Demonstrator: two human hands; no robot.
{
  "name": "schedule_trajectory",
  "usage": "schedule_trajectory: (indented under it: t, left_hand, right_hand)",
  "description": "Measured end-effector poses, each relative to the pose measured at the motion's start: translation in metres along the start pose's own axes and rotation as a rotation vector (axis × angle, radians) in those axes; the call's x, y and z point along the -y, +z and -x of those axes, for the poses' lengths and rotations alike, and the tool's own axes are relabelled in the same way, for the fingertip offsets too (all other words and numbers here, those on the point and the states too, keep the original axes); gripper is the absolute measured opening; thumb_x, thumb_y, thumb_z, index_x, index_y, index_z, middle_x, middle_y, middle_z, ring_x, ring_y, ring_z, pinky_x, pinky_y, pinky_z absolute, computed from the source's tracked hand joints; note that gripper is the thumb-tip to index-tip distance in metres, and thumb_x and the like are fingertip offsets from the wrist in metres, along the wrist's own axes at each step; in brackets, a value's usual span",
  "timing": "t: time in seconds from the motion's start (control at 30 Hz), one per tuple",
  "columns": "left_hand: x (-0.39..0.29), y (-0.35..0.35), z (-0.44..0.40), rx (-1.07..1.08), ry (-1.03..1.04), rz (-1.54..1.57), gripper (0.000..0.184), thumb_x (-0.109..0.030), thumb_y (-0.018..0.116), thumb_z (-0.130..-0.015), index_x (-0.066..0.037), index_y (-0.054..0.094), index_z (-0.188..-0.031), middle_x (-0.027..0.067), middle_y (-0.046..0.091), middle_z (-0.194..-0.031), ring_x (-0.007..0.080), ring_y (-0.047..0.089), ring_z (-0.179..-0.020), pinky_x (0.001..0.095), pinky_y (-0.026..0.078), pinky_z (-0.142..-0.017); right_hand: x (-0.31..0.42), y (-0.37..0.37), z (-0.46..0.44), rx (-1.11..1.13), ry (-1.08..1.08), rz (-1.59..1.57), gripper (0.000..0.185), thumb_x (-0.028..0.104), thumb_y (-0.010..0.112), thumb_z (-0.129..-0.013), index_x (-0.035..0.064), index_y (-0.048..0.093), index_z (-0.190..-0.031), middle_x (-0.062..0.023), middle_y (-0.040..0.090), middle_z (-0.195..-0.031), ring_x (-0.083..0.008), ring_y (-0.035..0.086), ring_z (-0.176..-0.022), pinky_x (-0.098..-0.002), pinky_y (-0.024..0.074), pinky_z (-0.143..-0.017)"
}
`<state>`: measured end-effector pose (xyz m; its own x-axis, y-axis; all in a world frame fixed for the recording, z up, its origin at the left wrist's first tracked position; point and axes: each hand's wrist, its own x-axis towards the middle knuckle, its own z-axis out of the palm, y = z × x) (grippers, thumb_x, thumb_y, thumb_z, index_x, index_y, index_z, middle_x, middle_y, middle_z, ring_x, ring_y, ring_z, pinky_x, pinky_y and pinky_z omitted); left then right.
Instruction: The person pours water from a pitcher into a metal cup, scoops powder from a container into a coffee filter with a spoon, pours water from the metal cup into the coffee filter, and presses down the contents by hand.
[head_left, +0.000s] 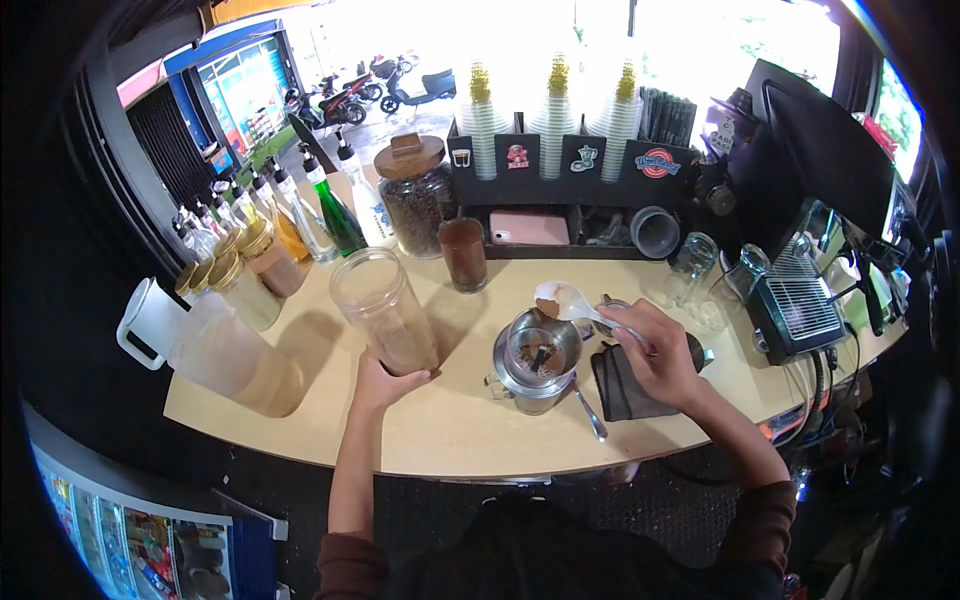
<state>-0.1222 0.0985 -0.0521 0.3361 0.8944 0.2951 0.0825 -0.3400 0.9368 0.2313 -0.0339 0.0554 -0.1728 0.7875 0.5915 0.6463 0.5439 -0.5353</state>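
My left hand point(383, 382) is wrapped round the lower part of a clear jar point(378, 300), which stands open and tilted with light-brown powder low inside. In my right hand point(658, 352) is a white spoon point(572, 303) by its handle, its bowl heaped with brown powder. The spoon's bowl is over the far rim of a metal cup point(507, 365), in which brown powder and something dark show. Beside the cup lies a small metal spoon point(590, 417). A dark folded cloth point(620, 388) lies under and beside my right hand.
A glass of brown drink point(464, 258) and a wooden-lidded jar of coffee beans point(413, 205) stand behind. To the left are a white-lidded pitcher point(225, 350), powder jars point(245, 285) and pump bottles point(335, 215). A black cup rack point(545, 150) holds a pink phone point(530, 228). Glasses point(692, 262) stand right.
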Motion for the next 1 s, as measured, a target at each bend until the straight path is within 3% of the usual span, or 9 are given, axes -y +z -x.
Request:
schedule_trajectory:
  t: [0.07, 0.13, 0.57, 0.67, 0.73, 0.83, 1.0]
  left_hand:
    - [0.006, -0.002, 0.001, 0.007, 0.006, 0.031, 0.058, -0.007, 0.082, -0.061, 0.004, 0.057, -0.113, 0.0117, 0.066, -0.104, 0.0205, 0.065, -0.095, 0.0359, 0.057, -0.081]
    - [0.008, -0.005, -0.001, 0.019, 0.039, -0.128, 0.054, -0.006, 0.082, -0.062, 0.004, 0.059, -0.11, 0.0117, 0.067, -0.101, 0.0205, 0.065, -0.093, 0.0362, 0.056, -0.081]
    - [0.018, -0.003, 0.001, -0.032, -0.008, 0.018, 0.05, -0.011, 0.083, -0.06, 0.002, 0.064, -0.104, 0.0091, 0.069, -0.098, 0.0187, 0.066, -0.091, 0.0335, 0.054, -0.082]
    - [0.017, -0.003, -0.001, -0.017, -0.033, 0.042, 0.05, -0.013, 0.084, -0.059, 0.001, 0.064, -0.103, 0.0085, 0.069, -0.098, 0.0186, 0.066, -0.091, 0.0334, 0.054, -0.081]
    - [0.02, -0.005, 0.0, -0.036, 0.001, -0.062, 0.051, -0.014, 0.085, -0.059, 0.001, 0.064, -0.103, 0.0082, 0.069, -0.098, 0.0185, 0.066, -0.091, 0.0337, 0.054, -0.081]
    - [0.018, -0.004, -0.001, -0.031, -0.022, -0.006, 0.054, -0.015, 0.086, -0.058, 0.001, 0.063, -0.105, 0.0091, 0.068, -0.099, 0.0188, 0.066, -0.092, 0.0339, 0.053, -0.082]
    - [0.015, -0.002, -0.001, -0.06, -0.002, 0.001, 0.06, -0.014, 0.086, -0.056, 0.001, 0.06, -0.108, 0.0107, 0.068, -0.101, 0.0195, 0.065, -0.094, 0.0346, 0.053, -0.084]
  right_hand:
    - [0.001, 0.001, 0.001, -0.005, -0.006, -0.012, 0.033, -0.004, 0.055, -0.087, 0.0048, 0.061, -0.118, -0.0104, 0.051, -0.075, -0.0199, 0.049, -0.064, -0.0312, 0.0413, -0.058]
    - [0.005, 0.002, 0.0, 0.015, 0.007, 0.022, 0.034, -0.004, 0.056, -0.086, 0.0057, 0.061, -0.119, -0.0105, 0.052, -0.076, -0.0206, 0.05, -0.065, -0.0315, 0.0416, -0.059]
    - [0.004, -0.006, 0.009, -0.001, -0.022, 0.107, 0.039, -0.003, 0.056, -0.086, 0.0097, 0.06, -0.122, -0.0109, 0.053, -0.081, -0.0227, 0.054, -0.066, -0.0329, 0.0454, -0.059]
    - [0.005, -0.008, 0.014, -0.042, -0.071, 0.126, 0.044, -0.006, 0.055, -0.083, 0.0105, 0.059, -0.124, -0.0107, 0.053, -0.082, -0.0229, 0.054, -0.065, -0.0326, 0.0458, -0.057]
    - [0.004, -0.009, 0.017, 0.046, -0.073, 0.132, 0.055, -0.012, 0.053, -0.076, 0.011, 0.058, -0.126, -0.0104, 0.053, -0.082, -0.0229, 0.055, -0.065, -0.0326, 0.0464, -0.057]
    - [0.005, -0.009, 0.018, -0.014, -0.108, 0.13, 0.064, -0.015, 0.051, -0.068, 0.0107, 0.057, -0.127, -0.0102, 0.053, -0.082, -0.0238, 0.055, -0.065, -0.0328, 0.0462, -0.056]
    - [0.009, -0.009, 0.02, 0.05, -0.11, 0.175, 0.066, -0.016, 0.05, -0.066, 0.0094, 0.057, -0.127, -0.0102, 0.052, -0.08, -0.0253, 0.055, -0.065, -0.0332, 0.0459, -0.056]
